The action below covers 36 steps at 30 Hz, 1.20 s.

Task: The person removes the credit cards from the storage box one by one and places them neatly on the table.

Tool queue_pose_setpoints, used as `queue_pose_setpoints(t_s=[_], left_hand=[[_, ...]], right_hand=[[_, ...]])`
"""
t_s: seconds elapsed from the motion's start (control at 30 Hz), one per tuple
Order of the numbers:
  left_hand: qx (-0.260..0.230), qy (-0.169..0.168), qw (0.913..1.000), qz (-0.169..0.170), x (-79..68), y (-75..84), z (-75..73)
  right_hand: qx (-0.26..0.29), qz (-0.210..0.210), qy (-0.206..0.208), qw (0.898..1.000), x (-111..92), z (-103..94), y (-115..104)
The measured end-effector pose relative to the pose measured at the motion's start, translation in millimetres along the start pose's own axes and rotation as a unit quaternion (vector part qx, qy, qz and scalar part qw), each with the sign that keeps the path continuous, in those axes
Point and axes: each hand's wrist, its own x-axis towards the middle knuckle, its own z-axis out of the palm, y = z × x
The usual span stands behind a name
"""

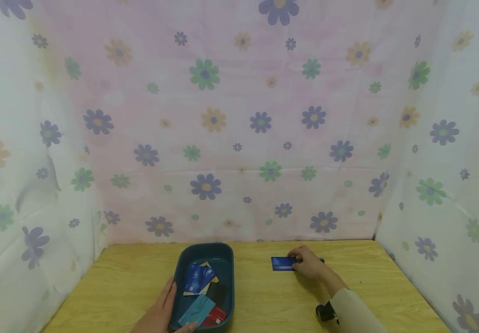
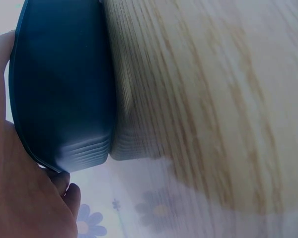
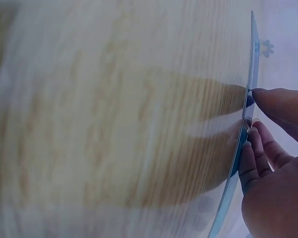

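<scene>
My left hand [image 1: 162, 307] grips a deep dark-blue plastic tray [image 1: 229, 296] at its left side and near rim. Inside lie blue cards [image 1: 195, 276], a light-blue card [image 1: 197, 310], a red card [image 1: 215, 317] and a black one [image 1: 217, 293]. From the left wrist view, the tray [image 2: 64, 89] shows its smooth side, with my fingers around the edge. Over to the right, my right hand [image 1: 309, 264] pinches a blue card [image 1: 281, 263] lying on the table, its thumb and fingertips at the card. Another card [image 1: 321, 260] peeks out beyond the hand.
The wooden table [image 1: 260, 300] runs back to a flower-patterned cloth [image 1: 239, 203], which also hangs at both sides. A black strap-like device [image 1: 326, 311] sits at the right wrist, below the light sleeve [image 1: 353, 310].
</scene>
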Motion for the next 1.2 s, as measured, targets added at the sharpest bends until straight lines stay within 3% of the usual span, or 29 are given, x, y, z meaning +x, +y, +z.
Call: queue_pose_setpoints(t_s=[0.63,0.97,1.2], left_hand=[[0.001,-0.022,0.9997,-0.012,9.8,-1.1,-8.0],[0.032,0.019,0.9986,0.037,10.9,-9.2,-2.8],[0.011,-0.004,0.9996,0.025,15.7,-6.8,-11.3]], right_hand=[[-0.002,0.021,0.005,1.000,7,-2.3,-2],[0.014,0.036,0.012,0.999,3,-4.3,-4],[0.001,-0.005,0.025,1.000,0,-17.6,-11]])
